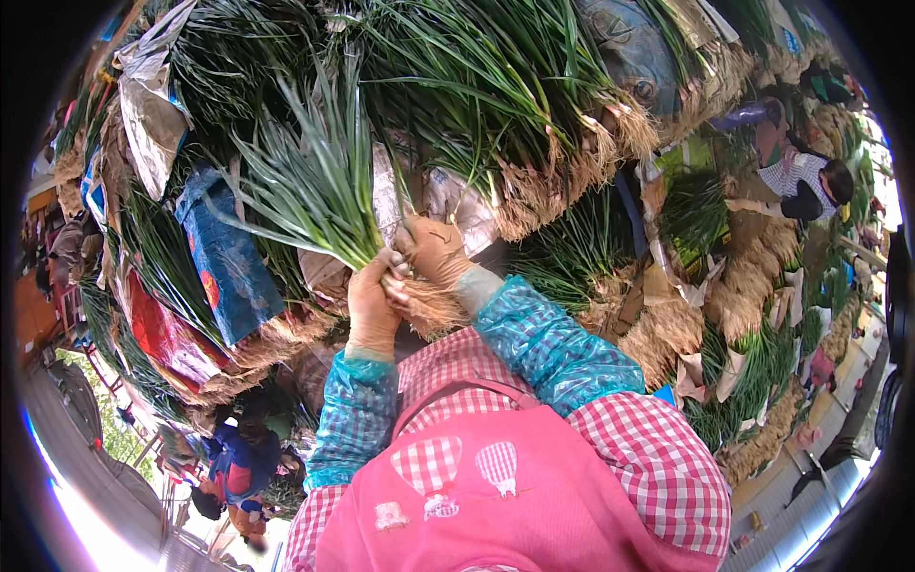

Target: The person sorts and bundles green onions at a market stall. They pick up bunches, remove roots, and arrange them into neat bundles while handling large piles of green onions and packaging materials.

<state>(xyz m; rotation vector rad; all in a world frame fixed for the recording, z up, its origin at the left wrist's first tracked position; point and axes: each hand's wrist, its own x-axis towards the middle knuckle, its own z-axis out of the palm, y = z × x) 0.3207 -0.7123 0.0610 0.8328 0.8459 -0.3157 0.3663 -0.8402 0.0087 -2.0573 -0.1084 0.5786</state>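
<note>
My left hand (374, 307), in a tan glove, grips a bunch of green onions (325, 196) around its white stems. The long green leaves fan up and to the left, and the pale fibrous roots (432, 304) hang toward my body. My right hand (433, 247), gloved as well, is curled against the stems just right of the left hand. Its fingertips are partly hidden. Beyond my hands lies a large heap of green onions (472, 93), with roots facing right and toward me.
At left, a blue sack (229, 257) and a red sheet (168, 329) lie among more bunches. Rows of bundled onions (658, 339) stretch to the right. A person in a checked top (804, 179) is at far right; another in blue (243, 461) is at lower left.
</note>
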